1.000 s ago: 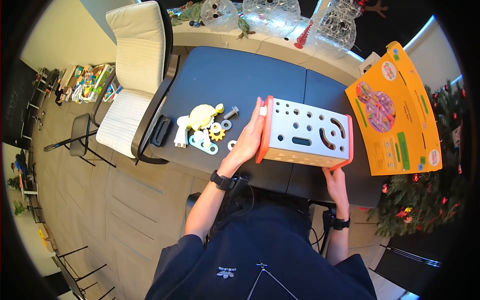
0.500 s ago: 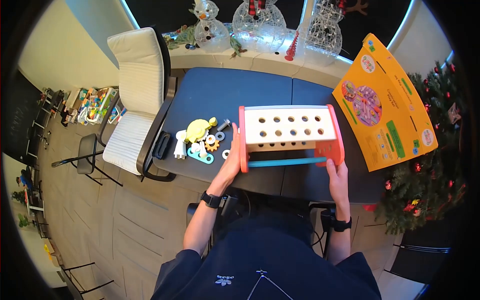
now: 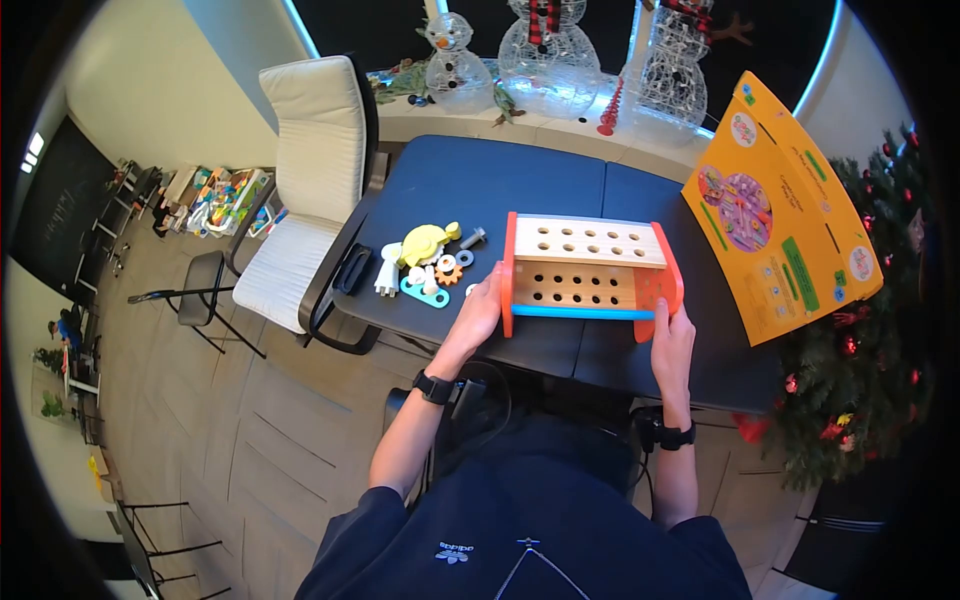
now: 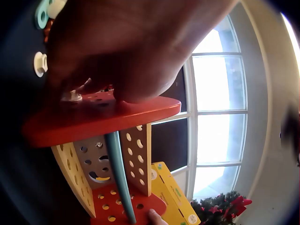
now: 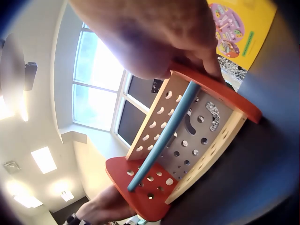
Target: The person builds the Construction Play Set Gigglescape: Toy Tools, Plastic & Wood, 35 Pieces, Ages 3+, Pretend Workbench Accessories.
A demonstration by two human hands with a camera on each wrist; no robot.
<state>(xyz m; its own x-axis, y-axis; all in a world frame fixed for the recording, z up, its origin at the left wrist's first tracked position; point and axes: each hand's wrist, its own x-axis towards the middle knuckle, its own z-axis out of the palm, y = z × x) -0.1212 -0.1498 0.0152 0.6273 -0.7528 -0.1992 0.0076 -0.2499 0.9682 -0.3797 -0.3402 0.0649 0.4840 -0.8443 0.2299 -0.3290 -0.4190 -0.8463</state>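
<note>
Room: classroom or playroom by its look; exact kind uncertain
Dark wall board (image 3: 62, 200): bears writing; head view, 9 o'clock
Heaped toys (image 3: 216, 208): many-coloured; head view, 10 o'clock
Snowmen (image 3: 550, 68): three, at window; head view, 12 o'clock
Christmas tree (image 3: 868, 385): red ornaments; head view, 3 o'clock
Ceiling lights (image 5: 44, 160): right wrist view, 8 o'clock

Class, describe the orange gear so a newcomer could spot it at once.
On the blue table, look just left of the red-ended toy box, where loose pieces lie. The orange gear sits between the grey washer and the turquoise plate. Its toothed edge and orange colour set it apart.
</note>
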